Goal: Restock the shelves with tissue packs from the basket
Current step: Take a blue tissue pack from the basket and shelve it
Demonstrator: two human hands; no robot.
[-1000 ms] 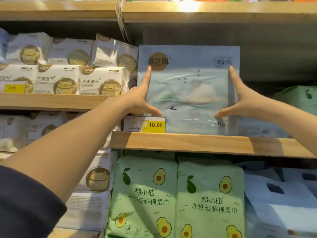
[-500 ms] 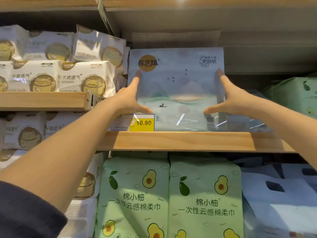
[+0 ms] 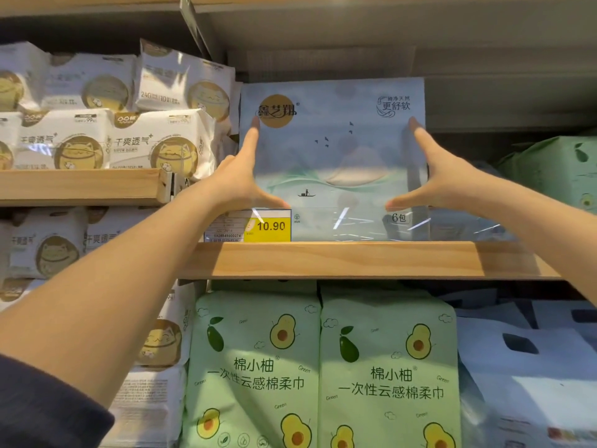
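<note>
A large pale-blue tissue pack (image 3: 332,156) with a gold round logo stands upright on the wooden shelf (image 3: 355,258), its front facing me. My left hand (image 3: 240,176) presses flat against the pack's left edge, fingers straight and pointing up, thumb along the lower front. My right hand (image 3: 433,177) mirrors it on the right edge, fingers straight, thumb stretched across the lower front. The basket is out of sight.
A yellow price tag (image 3: 268,226) reading 10.90 sits at the shelf's left end. White cat-logo packs (image 3: 155,140) fill the left shelves. Green avocado-print packs (image 3: 323,367) stand below, pale-blue bags (image 3: 529,367) at lower right, and a green pack (image 3: 555,166) at right.
The blue pack has gone from tilted to standing square and further back on the shelf. Both hands stayed on its sides.
</note>
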